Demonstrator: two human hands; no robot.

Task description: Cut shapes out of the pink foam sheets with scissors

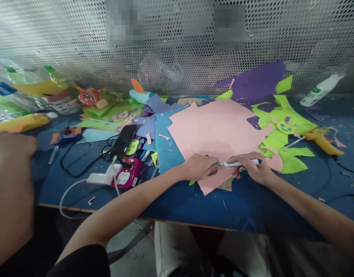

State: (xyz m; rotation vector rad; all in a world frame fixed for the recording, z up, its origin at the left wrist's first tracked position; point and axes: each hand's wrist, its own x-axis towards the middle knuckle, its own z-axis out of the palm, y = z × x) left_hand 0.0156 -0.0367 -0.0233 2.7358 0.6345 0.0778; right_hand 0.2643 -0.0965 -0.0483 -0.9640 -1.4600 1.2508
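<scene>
Slim white pen-like tool with dark blue end [230, 164]: pinched in the right hand [253, 170], presumably for fine control. Large pale-pink cut paper sheet [208, 127]: beneath both hands, apparently steadied by the left hand [197, 167] (fingers curled; grip, cannot tell).

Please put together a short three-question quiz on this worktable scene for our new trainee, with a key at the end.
1. Which of the camera wearer's hands holds the white pen?
A) Left
B) Right
2. True or false: the black phone lies to the left of the large pink sheet.
3. What colour is the glue gun lying to the right of the pink sheet?

Key:
1. B, the right hand.
2. True.
3. Yellow.
</scene>
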